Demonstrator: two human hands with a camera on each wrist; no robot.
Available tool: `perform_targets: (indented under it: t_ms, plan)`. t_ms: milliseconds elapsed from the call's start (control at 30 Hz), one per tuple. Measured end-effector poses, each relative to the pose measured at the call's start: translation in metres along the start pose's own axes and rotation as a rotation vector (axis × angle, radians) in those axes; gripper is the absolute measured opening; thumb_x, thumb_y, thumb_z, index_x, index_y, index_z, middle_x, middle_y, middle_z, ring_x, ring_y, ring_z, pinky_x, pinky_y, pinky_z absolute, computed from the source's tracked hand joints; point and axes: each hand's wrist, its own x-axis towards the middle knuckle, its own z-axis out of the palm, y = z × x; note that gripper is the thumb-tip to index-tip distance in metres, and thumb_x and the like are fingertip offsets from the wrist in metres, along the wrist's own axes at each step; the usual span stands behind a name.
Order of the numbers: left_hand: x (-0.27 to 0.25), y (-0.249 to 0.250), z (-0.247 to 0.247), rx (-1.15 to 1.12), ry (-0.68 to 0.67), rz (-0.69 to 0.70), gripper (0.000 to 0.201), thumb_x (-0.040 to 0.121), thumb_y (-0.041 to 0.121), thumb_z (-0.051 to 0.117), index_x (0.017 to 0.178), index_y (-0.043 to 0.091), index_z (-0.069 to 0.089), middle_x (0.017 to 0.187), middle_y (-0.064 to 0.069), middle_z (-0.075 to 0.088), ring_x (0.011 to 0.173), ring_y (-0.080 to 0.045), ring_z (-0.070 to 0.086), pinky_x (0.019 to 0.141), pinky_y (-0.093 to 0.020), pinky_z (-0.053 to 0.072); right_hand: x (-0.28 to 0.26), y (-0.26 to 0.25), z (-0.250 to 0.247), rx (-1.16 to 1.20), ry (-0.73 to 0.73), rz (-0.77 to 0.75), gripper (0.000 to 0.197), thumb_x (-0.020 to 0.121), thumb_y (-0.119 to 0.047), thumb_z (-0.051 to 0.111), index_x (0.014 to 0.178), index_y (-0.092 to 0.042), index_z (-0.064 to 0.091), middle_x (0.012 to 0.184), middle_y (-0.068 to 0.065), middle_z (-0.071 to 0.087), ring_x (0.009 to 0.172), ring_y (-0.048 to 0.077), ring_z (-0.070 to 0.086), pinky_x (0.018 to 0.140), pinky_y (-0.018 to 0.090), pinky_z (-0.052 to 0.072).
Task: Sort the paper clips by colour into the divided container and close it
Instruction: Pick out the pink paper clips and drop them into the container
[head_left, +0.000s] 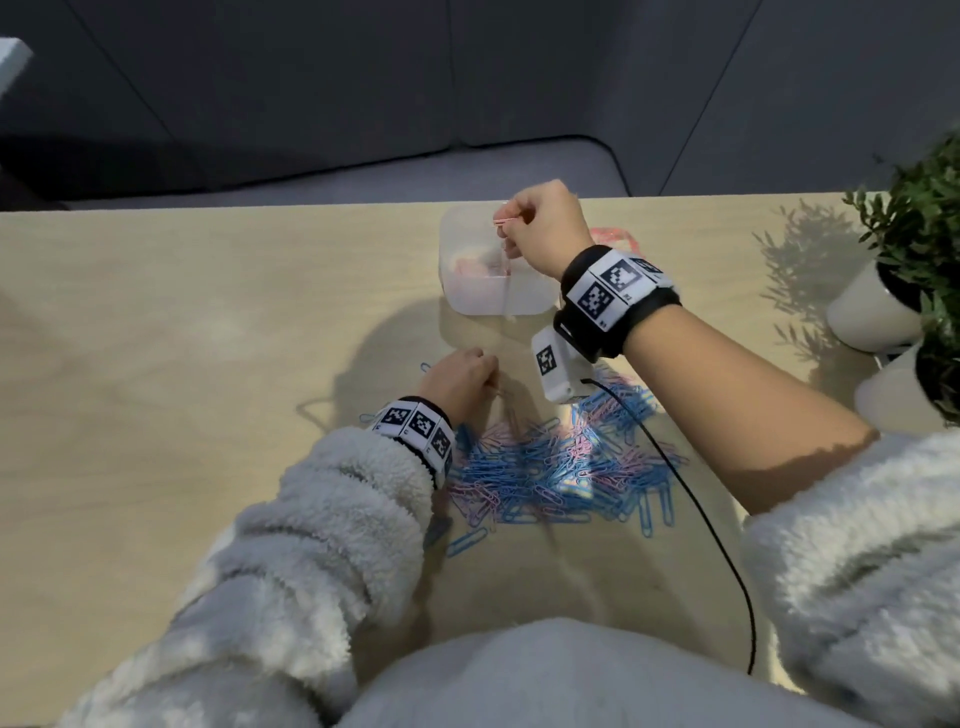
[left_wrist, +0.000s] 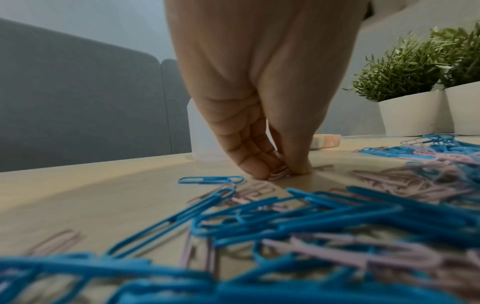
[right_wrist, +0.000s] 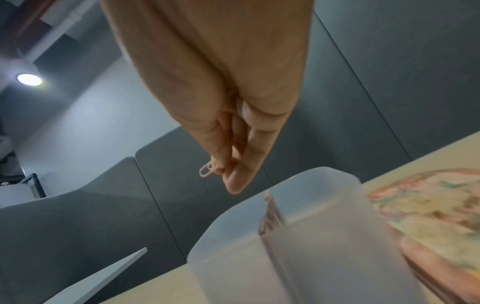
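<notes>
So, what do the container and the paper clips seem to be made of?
The container looks like frosted, translucent plastic: its walls are milky and pink shows faintly through them. The paper clips look like wire with a smooth blue or pink coating, probably plastic; no bare metal is visible, so the core is a guess.

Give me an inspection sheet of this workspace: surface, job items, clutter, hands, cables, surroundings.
Surface: light wood table, lit in patches with shadows.
Job's things: mixed pile of blue and pink paper clips near the front edge; translucent divided container further back, open, pink clips in its far compartment; patterned lid lying beside the container.
Clutter: nothing seen.
Hands: right hand pinches a pink clip above the container; left hand pinches a pink clip on the table at the pile's edge.
Cables: black cable runs from the right wrist camera across the pile and table.
Surroundings: two potted plants at right; grey sofa behind.
</notes>
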Motion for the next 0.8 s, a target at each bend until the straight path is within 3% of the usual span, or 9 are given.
perform_targets:
  t_ms: [167, 200, 267, 300, 333, 467, 567, 700, 800]
  plan:
    - [0.001, 0.003, 0.0, -0.01, -0.011, -0.059, 0.016, 0.088, 0.007, 0.048, 0.096, 0.003, 0.061, 0.105, -0.015, 0.061, 0.098, -0.03, 0.057, 0.085, -0.035, 0.042, -0.01, 0.015, 0.007, 0.014, -0.013, 0.014, 0.022, 0.086, 0.007, 0.047, 0.095, 0.004, 0.067, 0.076, 0.013, 0.063, 0.052, 0.01, 0.059, 0.05, 0.018, 0.052]
    - [0.002, 0.004, 0.0, 0.002, -0.018, -0.054, 0.016, 0.088, 0.006, 0.047, 0.096, 0.003, 0.061, 0.105, -0.016, 0.06, 0.099, -0.031, 0.056, 0.084, -0.035, 0.041, -0.01, 0.013, 0.01, -0.035, -0.046, -0.003, 0.024, 0.087, 0.005, 0.047, 0.1, 0.004, 0.067, 0.086, 0.014, 0.066, 0.063, 0.012, 0.062, 0.056, 0.018, 0.052]
    - [0.002, 0.003, 0.001, 0.026, -0.02, -0.033, 0.016, 0.088, 0.003, 0.046, 0.096, 0.001, 0.059, 0.104, -0.017, 0.058, 0.098, -0.033, 0.056, 0.083, -0.035, 0.04, -0.007, 0.004, 0.015, -0.18, -0.145, -0.038, 0.028, 0.089, 0.0, 0.045, 0.11, 0.006, 0.063, 0.116, 0.017, 0.065, 0.1, 0.025, 0.063, 0.086, 0.029, 0.052]
    - [0.002, 0.003, 0.002, 0.034, -0.017, -0.024, 0.016, 0.088, 0.002, 0.046, 0.096, 0.0, 0.059, 0.104, -0.018, 0.058, 0.098, -0.034, 0.055, 0.083, -0.036, 0.04, -0.008, -0.001, 0.015, -0.256, -0.173, -0.05, 0.031, 0.09, -0.001, 0.043, 0.114, 0.007, 0.06, 0.123, 0.019, 0.061, 0.113, 0.03, 0.057, 0.098, 0.035, 0.045]
    - [0.002, 0.002, 0.003, 0.038, -0.015, -0.019, 0.016, 0.088, 0.002, 0.046, 0.097, 0.0, 0.059, 0.104, -0.019, 0.057, 0.098, -0.034, 0.055, 0.084, -0.036, 0.04, -0.01, -0.004, 0.015, -0.299, -0.174, -0.065, 0.032, 0.09, -0.001, 0.041, 0.116, 0.006, 0.058, 0.124, 0.019, 0.06, 0.117, 0.032, 0.054, 0.103, 0.038, 0.041]
    - [0.001, 0.001, 0.007, 0.021, -0.028, -0.038, 0.016, 0.091, 0.004, 0.044, 0.1, -0.001, 0.055, 0.106, -0.02, 0.057, 0.1, -0.033, 0.054, 0.084, -0.037, 0.04, -0.042, 0.008, 0.01, -0.286, -0.123, -0.099, 0.026, 0.086, -0.002, 0.043, 0.098, -0.002, 0.066, 0.107, 0.016, 0.066, 0.103, 0.031, 0.059, 0.093, 0.037, 0.047]
    - [0.0, 0.002, 0.006, -0.041, -0.016, -0.076, 0.014, 0.09, 0.006, 0.046, 0.098, 0.0, 0.055, 0.105, -0.018, 0.058, 0.098, -0.03, 0.053, 0.084, -0.037, 0.042, -0.089, 0.045, 0.01, -0.449, -0.346, 0.048, 0.018, 0.084, -0.004, 0.053, 0.091, -0.005, 0.069, 0.101, 0.011, 0.069, 0.095, 0.025, 0.063, 0.087, 0.033, 0.05]
    - [0.002, 0.002, -0.018, -0.113, 0.183, -0.063, 0.006, 0.092, 0.007, 0.047, 0.091, 0.005, 0.052, 0.096, -0.011, 0.056, 0.08, -0.021, 0.046, 0.07, -0.024, 0.032, -0.121, 0.078, 0.019, -0.56, -0.391, 0.145, 0.016, 0.085, -0.014, 0.056, 0.094, -0.004, 0.065, 0.102, 0.016, 0.067, 0.098, 0.033, 0.062, 0.082, 0.033, 0.046]
    - [0.016, 0.0, -0.053, -0.129, 0.321, -0.046, 0.012, 0.092, 0.005, 0.044, 0.092, 0.0, 0.055, 0.094, -0.014, 0.056, 0.084, -0.026, 0.049, 0.073, -0.028, 0.036, -0.128, 0.08, 0.032, -0.558, -0.41, 0.109, 0.026, 0.085, -0.025, 0.063, 0.094, 0.0, 0.063, 0.1, 0.019, 0.065, 0.095, 0.034, 0.061, 0.08, 0.034, 0.046]
